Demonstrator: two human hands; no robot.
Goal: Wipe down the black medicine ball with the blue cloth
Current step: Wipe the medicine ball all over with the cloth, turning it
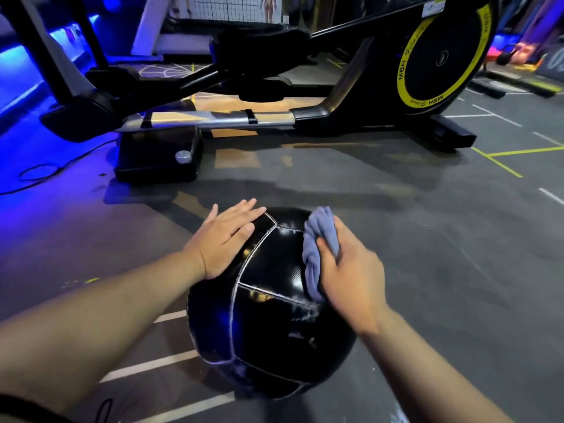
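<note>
The black medicine ball [268, 306] with grey seams rests on the gym floor in front of me. My left hand [222, 239] lies flat on the ball's upper left side, fingers apart, holding nothing. My right hand [348, 270] presses the bunched blue cloth [317, 248] against the ball's upper right side. The cloth runs from the top of the ball down under my palm. Wet streaks show on the ball below the cloth.
A black elliptical trainer [274, 117] with a yellow-ringed flywheel [442, 56] stands just beyond the ball. Its base block [158, 157] sits to the far left. A cable [36, 175] lies on the floor at left. The grey floor [442, 239] has white and yellow lines.
</note>
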